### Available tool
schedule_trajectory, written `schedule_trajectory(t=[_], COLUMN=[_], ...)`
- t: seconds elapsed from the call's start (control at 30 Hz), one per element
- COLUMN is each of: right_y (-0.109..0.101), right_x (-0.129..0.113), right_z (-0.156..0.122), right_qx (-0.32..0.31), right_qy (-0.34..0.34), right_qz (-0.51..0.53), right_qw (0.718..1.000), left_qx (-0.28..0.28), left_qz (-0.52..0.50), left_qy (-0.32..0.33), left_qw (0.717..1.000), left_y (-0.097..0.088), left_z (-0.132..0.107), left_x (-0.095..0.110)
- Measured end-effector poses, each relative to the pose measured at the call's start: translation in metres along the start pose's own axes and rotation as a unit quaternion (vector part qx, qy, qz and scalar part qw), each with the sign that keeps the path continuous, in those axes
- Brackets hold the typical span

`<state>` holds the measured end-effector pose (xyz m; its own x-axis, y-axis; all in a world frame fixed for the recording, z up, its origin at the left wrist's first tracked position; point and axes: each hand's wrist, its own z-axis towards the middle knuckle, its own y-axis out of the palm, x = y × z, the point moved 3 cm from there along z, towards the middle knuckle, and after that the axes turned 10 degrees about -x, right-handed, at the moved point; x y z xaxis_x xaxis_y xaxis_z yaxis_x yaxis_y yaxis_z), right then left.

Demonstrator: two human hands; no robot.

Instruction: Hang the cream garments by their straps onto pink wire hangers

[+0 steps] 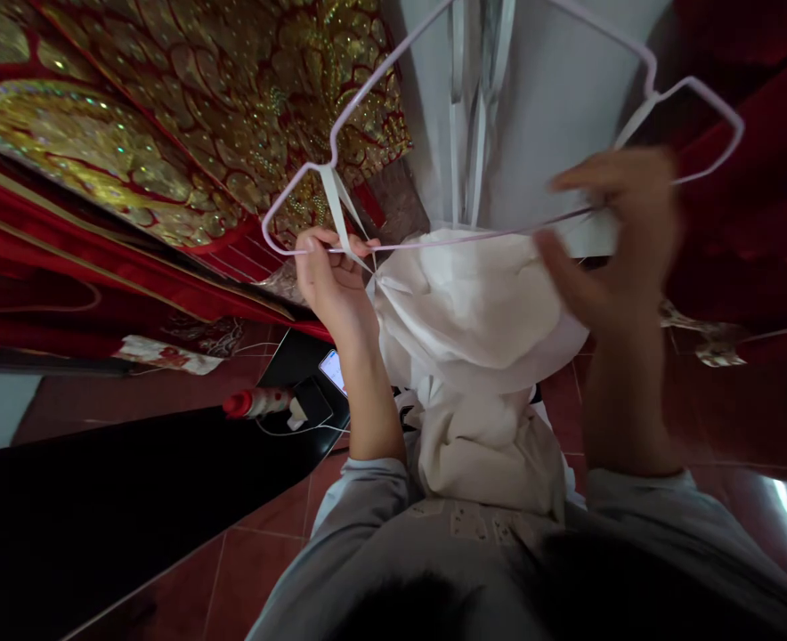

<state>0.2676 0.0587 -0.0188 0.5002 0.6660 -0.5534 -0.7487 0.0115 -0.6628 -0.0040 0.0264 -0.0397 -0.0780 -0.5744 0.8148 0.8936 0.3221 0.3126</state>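
A pale lilac clothes hanger [367,87] spans the upper part of the view. My left hand [340,276] closes around its lower bar near the left end, beside a white strap [334,206] looped over the hanger's notch. From the bar hangs a white garment [477,298] that drops in loose folds in front of my body. My right hand [627,231], blurred by motion, is by the right end of the bar with thumb and fingers apart. Another white strap [636,120] loops over the right notch and runs down behind that hand.
Red garments with gold sequins [233,116] hang at left, and dark red cloth [754,231] at right. A black table [133,516] at lower left bears a red-capped bottle [253,403] and a lit phone [333,369]. White ribbons [477,151] hang behind the hanger.
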Motion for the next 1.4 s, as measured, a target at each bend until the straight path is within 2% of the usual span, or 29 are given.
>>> schedule_trajectory(t=[0.1, 0.2, 0.3, 0.4, 0.47, 0.53, 0.6, 0.7, 0.77, 0.83, 0.9, 1.03, 1.1, 1.17, 1.27, 1.33, 1.4], right_y=[0.036, 0.056, 0.055, 0.049, 0.047, 0.048, 0.049, 0.050, 0.051, 0.050, 0.049, 0.047, 0.046, 0.045, 0.045, 0.045, 0.045], right_x=[-0.008, -0.011, -0.012, -0.007, -0.003, 0.000, 0.001, 0.000, 0.001, 0.003, 0.005, 0.006, 0.005, 0.004, 0.003, 0.002, 0.001], right_z=[-0.007, -0.008, -0.008, -0.008, -0.010, -0.013, -0.015, -0.017, -0.016, -0.015, -0.014, -0.014, -0.015, -0.016, -0.017, -0.017, -0.017], right_qx=[-0.012, 0.012, 0.055, 0.078, 0.071, 0.055, 0.046, 0.030, 0.016, 0.009, 0.009, 0.021, 0.023, 0.016, 0.013, 0.019, 0.021], right_qy=[-0.030, -0.008, -0.009, -0.028, -0.030, -0.027, -0.029, -0.032, -0.028, -0.025, -0.026, -0.035, -0.034, -0.028, -0.032, -0.039, -0.042], right_qz=[-0.032, -0.048, -0.054, -0.048, -0.043, -0.040, -0.048, -0.077, -0.089, -0.091, -0.088, -0.082, -0.080, -0.080, -0.086, -0.088, -0.083], right_qw=[0.999, 0.999, 0.997, 0.995, 0.996, 0.997, 0.997, 0.996, 0.996, 0.996, 0.996, 0.996, 0.996, 0.996, 0.996, 0.995, 0.995], left_qx=[0.016, -0.022, -0.098, -0.132, -0.112, -0.085, -0.075, -0.068, -0.062, -0.050, -0.061, -0.113, -0.096, -0.053, 0.016, -0.002, -0.068], left_qz=[-0.005, 0.017, 0.095, 0.152, 0.130, 0.067, 0.017, 0.041, 0.070, 0.089, 0.089, 0.064, 0.062, 0.071, 0.067, 0.040, 0.001], left_qy=[-0.011, -0.034, -0.068, -0.109, -0.100, -0.073, -0.049, -0.024, 0.005, 0.049, 0.068, 0.026, 0.035, 0.064, 0.098, 0.048, -0.050], left_qw=[1.000, 0.999, 0.988, 0.974, 0.980, 0.991, 0.996, 0.997, 0.996, 0.994, 0.992, 0.991, 0.993, 0.994, 0.993, 0.998, 0.996], left_y=[0.000, 0.004, 0.008, 0.007, 0.001, -0.008, -0.019, -0.035, -0.042, -0.042, -0.037, -0.024, -0.028, -0.038, -0.056, -0.057, -0.045], left_z=[-0.008, -0.024, -0.042, -0.046, -0.037, -0.021, -0.001, 0.022, 0.027, 0.023, 0.015, 0.003, 0.003, 0.005, 0.006, 0.005, 0.001], left_x=[-0.009, -0.004, 0.025, 0.063, 0.083, 0.091, 0.085, 0.060, 0.043, 0.035, 0.037, 0.055, 0.062, 0.063, 0.053, 0.040, 0.026])
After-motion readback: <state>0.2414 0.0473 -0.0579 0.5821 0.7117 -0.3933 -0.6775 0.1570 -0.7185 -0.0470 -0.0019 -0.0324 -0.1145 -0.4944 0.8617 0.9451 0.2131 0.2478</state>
